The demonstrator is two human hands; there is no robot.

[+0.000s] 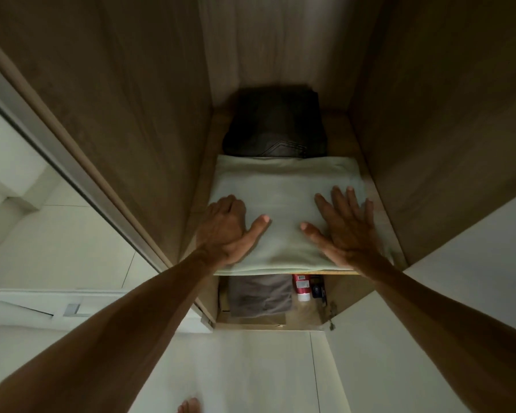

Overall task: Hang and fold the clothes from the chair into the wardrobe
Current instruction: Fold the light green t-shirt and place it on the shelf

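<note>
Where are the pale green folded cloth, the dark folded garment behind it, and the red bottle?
pale green folded cloth [283, 186]: head view, bare middle of its top.
dark folded garment [276, 123]: head view, middle of its top.
red bottle [301, 284]: head view, its red body.

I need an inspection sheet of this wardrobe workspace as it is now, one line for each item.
Surface: wooden shelf, mostly covered by clothes.
Job's things: folded pale green garment at the front; dark folded garment directly behind it.
Clutter: lower shelf holds grey folded cloth, red bottle.
Grips: left hand fingers curled at the green garment's left edge; right hand flat on it.
Cables: nothing seen.
Surroundings: wardrobe walls, pale floor.
</note>
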